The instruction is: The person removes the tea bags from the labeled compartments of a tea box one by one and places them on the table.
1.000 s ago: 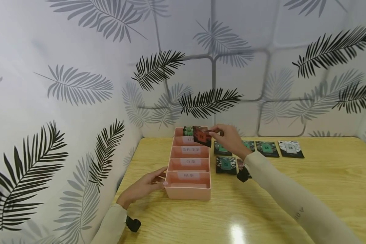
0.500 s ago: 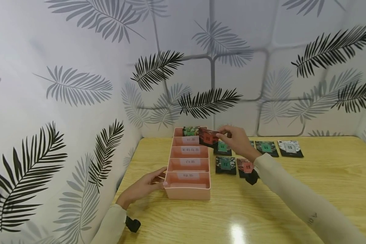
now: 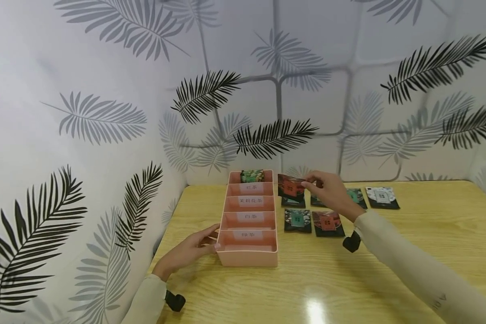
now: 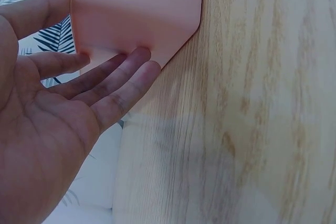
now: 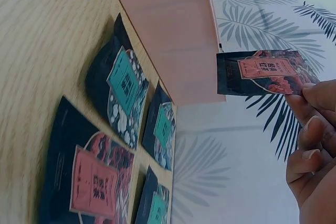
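My right hand [image 3: 330, 191] pinches a black-and-red tea sachet [image 3: 290, 186] between thumb and fingers, in the air just right of the pink divided box [image 3: 249, 258]. In the right wrist view this sachet [image 5: 262, 72] shows its red label, tilted, apart from the box wall. A green-patterned sachet [image 3: 253, 175] lies in the box's rearmost compartment. With fairly straight fingers, my left hand [image 3: 188, 249] touches the box's left side near its front corner. In the left wrist view its fingertips [image 4: 140, 53] rest against the outer wall.
On the wooden table [image 3: 243, 297], right of the box, lie several more sachets: a red-labelled one [image 3: 328, 223], a green-labelled one [image 3: 297, 220] and a white one [image 3: 382, 198] among them. A leaf-patterned wall covering [image 3: 308, 103] stands behind and at the left.
My right hand has carried the red sachet rightward, from over the box's rear to beside it. The red-labelled sachet on the table has come into full sight. My left hand stays at the box.
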A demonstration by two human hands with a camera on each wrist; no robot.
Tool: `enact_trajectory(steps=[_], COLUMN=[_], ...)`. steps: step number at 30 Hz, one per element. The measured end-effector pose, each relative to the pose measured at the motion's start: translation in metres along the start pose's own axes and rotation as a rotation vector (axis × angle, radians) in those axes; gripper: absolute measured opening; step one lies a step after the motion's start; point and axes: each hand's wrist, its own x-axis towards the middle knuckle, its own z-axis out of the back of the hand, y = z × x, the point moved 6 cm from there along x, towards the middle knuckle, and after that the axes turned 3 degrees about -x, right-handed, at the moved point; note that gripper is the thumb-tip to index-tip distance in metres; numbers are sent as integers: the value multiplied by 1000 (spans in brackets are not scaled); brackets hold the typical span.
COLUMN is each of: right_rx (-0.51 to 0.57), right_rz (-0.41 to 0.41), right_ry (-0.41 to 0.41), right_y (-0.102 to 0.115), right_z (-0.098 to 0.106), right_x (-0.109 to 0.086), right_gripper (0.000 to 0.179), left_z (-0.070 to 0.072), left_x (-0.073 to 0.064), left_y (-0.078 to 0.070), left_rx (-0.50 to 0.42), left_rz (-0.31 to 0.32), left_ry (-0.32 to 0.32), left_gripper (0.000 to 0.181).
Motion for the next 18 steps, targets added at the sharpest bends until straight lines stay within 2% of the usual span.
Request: enact_trajectory(steps=[8,18], right_rx=[14,-8], right_rz=[-57,-101], right_ry=[45,55], right_y=[-14,-32], right_z=[12,31], right_x=[-17,-39], right_gripper=[21,21], left_z=[1,-1], left_x=[1,0], left_y=[4,-1], left_rx=[4,8], left_rz=[15,27], left_ry=[-10,-15], left_gripper=[67,65])
